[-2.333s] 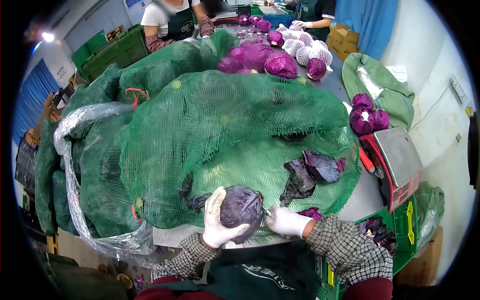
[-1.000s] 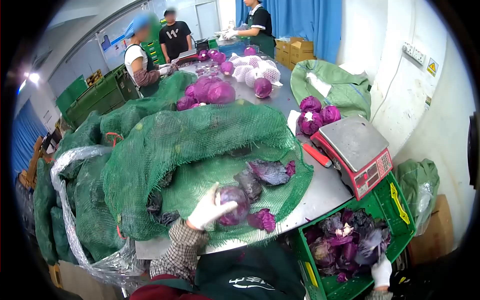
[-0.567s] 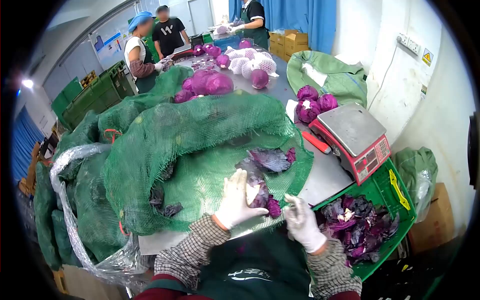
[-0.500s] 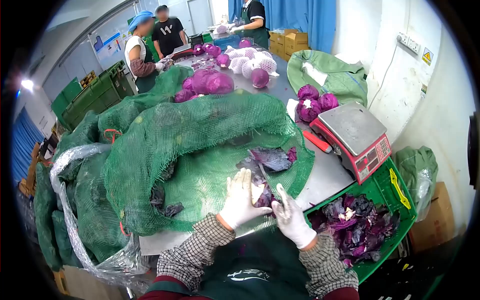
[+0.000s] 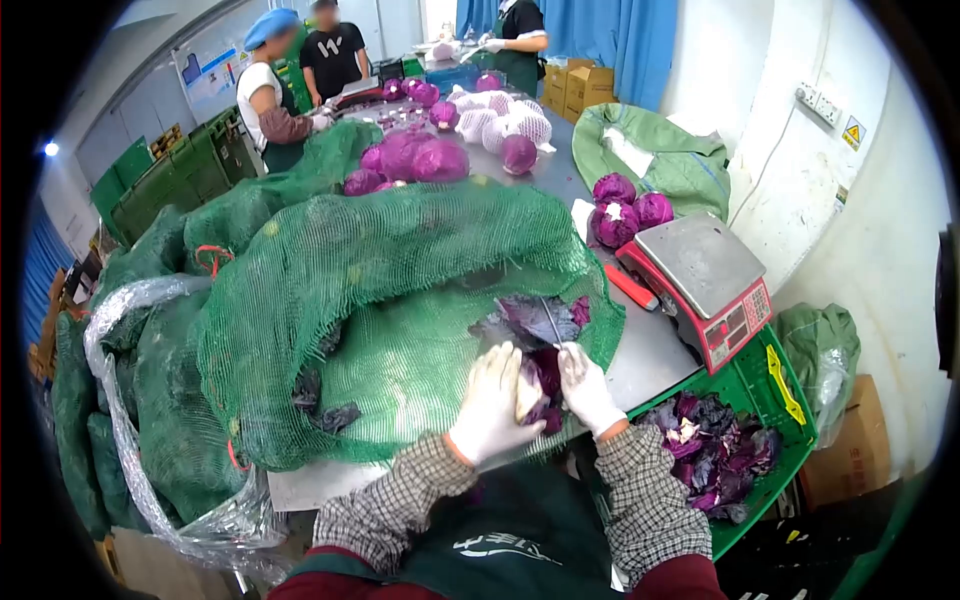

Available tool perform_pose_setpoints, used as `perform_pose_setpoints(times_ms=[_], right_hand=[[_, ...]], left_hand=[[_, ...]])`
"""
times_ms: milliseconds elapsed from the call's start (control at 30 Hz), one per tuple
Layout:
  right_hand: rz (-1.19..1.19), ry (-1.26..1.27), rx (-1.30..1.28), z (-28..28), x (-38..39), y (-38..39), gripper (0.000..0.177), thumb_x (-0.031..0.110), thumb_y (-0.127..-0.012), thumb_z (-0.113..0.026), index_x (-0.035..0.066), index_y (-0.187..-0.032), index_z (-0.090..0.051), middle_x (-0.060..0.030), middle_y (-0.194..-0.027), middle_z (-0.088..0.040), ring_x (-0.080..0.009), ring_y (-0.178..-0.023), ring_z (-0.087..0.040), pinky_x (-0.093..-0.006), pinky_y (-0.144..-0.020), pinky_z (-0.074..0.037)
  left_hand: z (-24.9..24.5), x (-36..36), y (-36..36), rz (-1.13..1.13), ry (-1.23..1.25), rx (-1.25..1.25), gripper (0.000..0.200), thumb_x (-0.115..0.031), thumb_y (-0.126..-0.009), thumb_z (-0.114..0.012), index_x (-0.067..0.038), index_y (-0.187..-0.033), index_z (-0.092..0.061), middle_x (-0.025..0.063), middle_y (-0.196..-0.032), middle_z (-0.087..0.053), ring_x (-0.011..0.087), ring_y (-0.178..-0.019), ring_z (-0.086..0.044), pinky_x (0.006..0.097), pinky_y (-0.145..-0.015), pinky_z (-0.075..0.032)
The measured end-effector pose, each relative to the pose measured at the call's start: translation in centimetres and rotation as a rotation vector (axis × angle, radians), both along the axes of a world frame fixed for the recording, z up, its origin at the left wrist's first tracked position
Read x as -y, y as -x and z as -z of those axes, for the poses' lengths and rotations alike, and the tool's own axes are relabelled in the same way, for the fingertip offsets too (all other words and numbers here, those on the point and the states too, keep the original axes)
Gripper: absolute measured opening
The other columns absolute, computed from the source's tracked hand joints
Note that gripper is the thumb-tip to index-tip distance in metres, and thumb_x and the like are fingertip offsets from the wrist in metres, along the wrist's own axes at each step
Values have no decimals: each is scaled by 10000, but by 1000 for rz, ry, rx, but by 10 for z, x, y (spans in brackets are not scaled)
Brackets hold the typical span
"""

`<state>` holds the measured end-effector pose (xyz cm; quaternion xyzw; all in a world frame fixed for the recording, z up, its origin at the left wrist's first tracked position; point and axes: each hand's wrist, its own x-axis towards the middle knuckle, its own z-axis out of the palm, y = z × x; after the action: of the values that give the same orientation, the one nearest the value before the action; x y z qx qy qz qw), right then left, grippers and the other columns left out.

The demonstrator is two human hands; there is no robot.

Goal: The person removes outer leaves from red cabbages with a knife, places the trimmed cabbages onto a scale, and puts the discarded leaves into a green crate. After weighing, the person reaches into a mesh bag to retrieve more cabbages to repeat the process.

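Note:
Both my hands wear white gloves. My left hand (image 5: 493, 408) presses along the left side of a purple cabbage (image 5: 541, 392), whose pale cut part shows beside the fingers. On the cabbage's right is my right hand (image 5: 588, 388), closed around a thin knife (image 5: 552, 322); the blade points up and away from me, and the handle is hidden in the glove. Just beyond the hands, loose dark outer leaves (image 5: 530, 318) lie on a green mesh sack (image 5: 400, 375) spread over the metal table.
A green crate (image 5: 740, 525) of trimmed leaves stands at my right, below a red scale (image 5: 715, 290). An orange-red handled tool (image 5: 631, 287) lies beside the scale. Whole cabbages (image 5: 617, 212) sit behind it. Full mesh sacks (image 5: 180, 400) fill the left. Several people are at the far end.
My right hand has moved up along the cabbage's right side, and the knife with it. My left hand has shifted slightly right. More of the cabbage shows between the hands.

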<state>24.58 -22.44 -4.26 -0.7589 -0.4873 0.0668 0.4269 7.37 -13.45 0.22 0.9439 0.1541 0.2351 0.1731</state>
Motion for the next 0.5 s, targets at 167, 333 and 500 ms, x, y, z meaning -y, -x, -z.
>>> perform_pose_setpoints(times_ms=[167,333,500], right_hand=[[405,-216,-856,-4,108,-31,332,402,-1000,-451,110,-1145,-515,4,-634,-469,-110,-440,-454,-258,-383,-389],[671,157,-166,-52,261,-47,461,286,-986,-492,-13,-1330,-419,-161,-1009,-578,-208,-833,-565,-302,-742,-452],[440,-2,0,-62,208,-16,476,196,-976,-517,-27,-1382,-407,-237,-1227,-582,-262,-1166,-561,-336,-1003,-420]], left_hand=[[50,-54,71,47,617,297,1118,-214,-591,-891,15,-1441,-201,168,-1362,-393,263,-1297,-389,404,-1105,-302],[19,-68,78,59,640,96,1068,-285,-645,-865,3,-1460,-238,200,-1472,-288,294,-1383,-286,407,-1143,-227],[-32,-56,32,491,32,-203,999,-362,-682,-793,-58,-1471,-262,235,-1529,-202,390,-1411,-224,514,-1138,-201]])
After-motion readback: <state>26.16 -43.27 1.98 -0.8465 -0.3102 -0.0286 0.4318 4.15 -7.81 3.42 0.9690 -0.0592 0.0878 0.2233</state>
